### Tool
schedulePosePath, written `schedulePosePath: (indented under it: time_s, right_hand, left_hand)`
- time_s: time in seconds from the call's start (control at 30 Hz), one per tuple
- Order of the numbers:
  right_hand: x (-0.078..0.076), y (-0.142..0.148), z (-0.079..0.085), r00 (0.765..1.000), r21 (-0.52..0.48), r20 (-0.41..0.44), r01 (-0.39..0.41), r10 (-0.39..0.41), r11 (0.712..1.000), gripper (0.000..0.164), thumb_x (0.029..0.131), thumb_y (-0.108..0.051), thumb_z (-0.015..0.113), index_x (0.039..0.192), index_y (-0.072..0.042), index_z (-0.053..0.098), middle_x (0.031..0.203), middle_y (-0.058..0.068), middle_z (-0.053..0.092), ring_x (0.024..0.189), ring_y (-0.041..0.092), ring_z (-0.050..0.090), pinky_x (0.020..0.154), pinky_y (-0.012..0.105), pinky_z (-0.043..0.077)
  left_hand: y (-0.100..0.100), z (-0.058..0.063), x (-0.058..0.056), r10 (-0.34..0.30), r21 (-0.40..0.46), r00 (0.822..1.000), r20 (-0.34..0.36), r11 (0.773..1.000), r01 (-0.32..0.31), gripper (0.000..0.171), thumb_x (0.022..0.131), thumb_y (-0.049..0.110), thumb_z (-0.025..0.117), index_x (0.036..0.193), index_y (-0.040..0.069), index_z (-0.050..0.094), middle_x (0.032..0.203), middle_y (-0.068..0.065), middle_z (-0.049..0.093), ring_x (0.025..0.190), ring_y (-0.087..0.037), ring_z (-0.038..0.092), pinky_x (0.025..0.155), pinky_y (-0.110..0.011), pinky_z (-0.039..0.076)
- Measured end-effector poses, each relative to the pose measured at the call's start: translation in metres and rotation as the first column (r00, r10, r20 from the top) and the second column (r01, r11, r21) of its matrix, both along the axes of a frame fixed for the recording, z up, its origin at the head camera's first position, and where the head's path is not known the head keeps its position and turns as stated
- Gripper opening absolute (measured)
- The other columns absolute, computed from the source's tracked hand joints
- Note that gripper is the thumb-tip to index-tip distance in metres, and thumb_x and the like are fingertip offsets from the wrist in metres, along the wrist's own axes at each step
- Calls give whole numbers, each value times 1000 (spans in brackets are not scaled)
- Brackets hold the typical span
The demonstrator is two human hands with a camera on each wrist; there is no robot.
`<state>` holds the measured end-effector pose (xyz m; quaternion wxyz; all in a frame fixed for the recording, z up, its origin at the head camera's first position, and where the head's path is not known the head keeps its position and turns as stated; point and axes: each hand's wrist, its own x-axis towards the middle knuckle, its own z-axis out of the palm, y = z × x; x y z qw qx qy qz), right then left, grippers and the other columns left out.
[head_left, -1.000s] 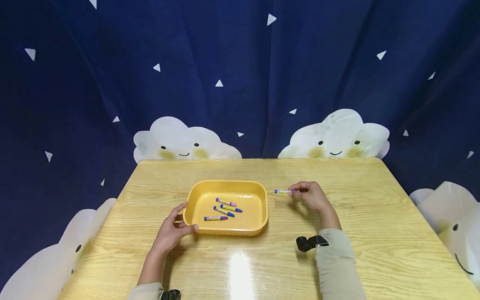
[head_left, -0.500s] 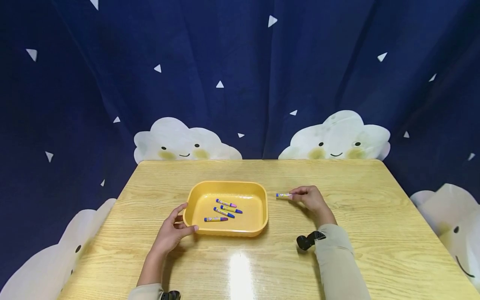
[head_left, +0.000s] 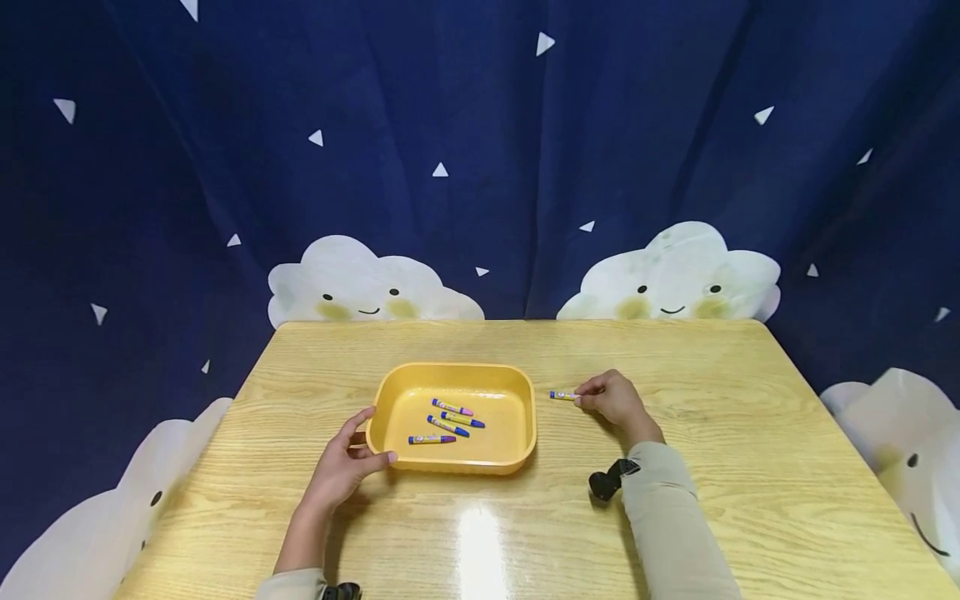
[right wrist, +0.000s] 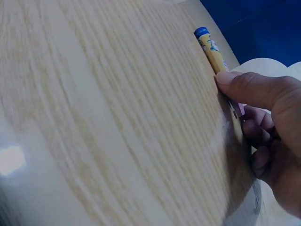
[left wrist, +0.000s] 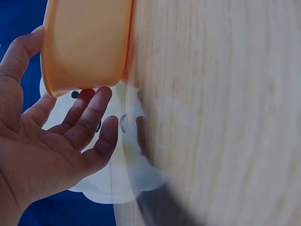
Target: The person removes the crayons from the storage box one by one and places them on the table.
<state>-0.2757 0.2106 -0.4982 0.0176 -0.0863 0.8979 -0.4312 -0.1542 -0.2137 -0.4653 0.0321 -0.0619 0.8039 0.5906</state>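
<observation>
A yellow plastic tray [head_left: 525, 417] stands on the table with several crayons [head_left: 447, 426] lying loose inside it. My left hand [head_left: 339, 471] holds the tray's left end, thumb at the near corner and a finger at the rim farther back. From the left wrist, the tray's outer wall [left wrist: 89, 42] shows above the fingers. To the right of the tray, my right hand [head_left: 617, 402] pinches a crayon [head_left: 562, 395] by its right end. That crayon has a yellow wrapper and a blue end pointing left; the right wrist view shows it [right wrist: 210, 49] close over the wood, partly hidden by the thumb.
The wooden table [head_left: 750, 467] reaches back to a dark blue curtain [head_left: 480, 125] with white triangles and smiling clouds. A black wrist camera [head_left: 611, 481] sits on the right sleeve. Light glares on the wood in front of the tray.
My right hand has come slightly nearer and lower with the crayon, and its forearm has shifted a little left. The left hand and the tray look unchanged.
</observation>
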Motion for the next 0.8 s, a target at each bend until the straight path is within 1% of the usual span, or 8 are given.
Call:
schedulePosePath:
  time_s: [0.07,0.17,0.3,0.37,0.47,0.57,0.67,0.8]
  right_hand:
    - [0,0,1,1000,-7,-5,-6,6,1000,10,79,-3,73,87,2,72,73,3,65,70,15,54,66,32,44]
    - [2,1,3,1000,-54,15,-26,26,998,13,80,-1,71,91,6,70,77,8,66,72,19,57,66,31,46]
    - [9,2,13,998,-73,63,-19,24,997,20,84,-4,68,100,7,67,99,19,64,92,33,58,78,40,47]
    - [14,2,18,996,-67,83,-19,25,998,24,85,-7,67,104,7,66,110,23,60,104,40,53,85,47,43]
    - [19,1,25,994,-56,103,-42,47,998,29,86,-10,67,109,6,64,119,26,55,111,44,48,90,51,39]
    - [23,-2,32,990,-73,121,-69,78,995,33,85,-11,67,113,6,62,119,26,55,110,43,51,91,50,40]
    - [26,-7,40,987,-96,117,-102,113,990,37,85,-12,67,116,6,60,119,27,54,102,38,57,87,47,43]
    - [29,-17,52,986,-136,114,-108,124,985,39,85,-13,68,119,5,59,119,27,54,93,30,60,83,45,45]
  left_hand:
    - [1,1,0,1,5,1000,-4,1000,-1,80,71,8,81,139,13,40,113,-23,50,84,-24,56,68,-30,46]
    - [1,0,0,4,6,1000,-13,1000,-4,79,71,7,80,139,13,40,112,-23,51,82,-23,56,67,-30,46]
    - [1,-1,0,3,3,1000,-7,1000,-3,79,71,7,80,139,13,40,111,-22,51,80,-23,55,64,-28,45]
    - [1,-2,1,4,1,1000,-1,1000,-4,80,71,7,81,139,14,40,110,-22,52,80,-23,55,64,-28,45]
    - [1,-3,1,9,0,1000,4,1000,-9,80,70,8,81,139,15,40,110,-21,52,80,-23,56,65,-29,45]
    - [0,-4,2,11,-5,1000,5,1000,-11,80,70,8,81,139,15,40,110,-21,52,81,-24,56,65,-29,45]
    - [0,-4,1,15,-5,1000,1,1000,-15,80,70,8,81,139,15,41,110,-21,53,81,-24,56,65,-29,46]
    - [0,-4,0,12,-2,1000,-8,1000,-12,80,70,8,81,139,14,40,110,-22,53,81,-24,55,65,-29,46]
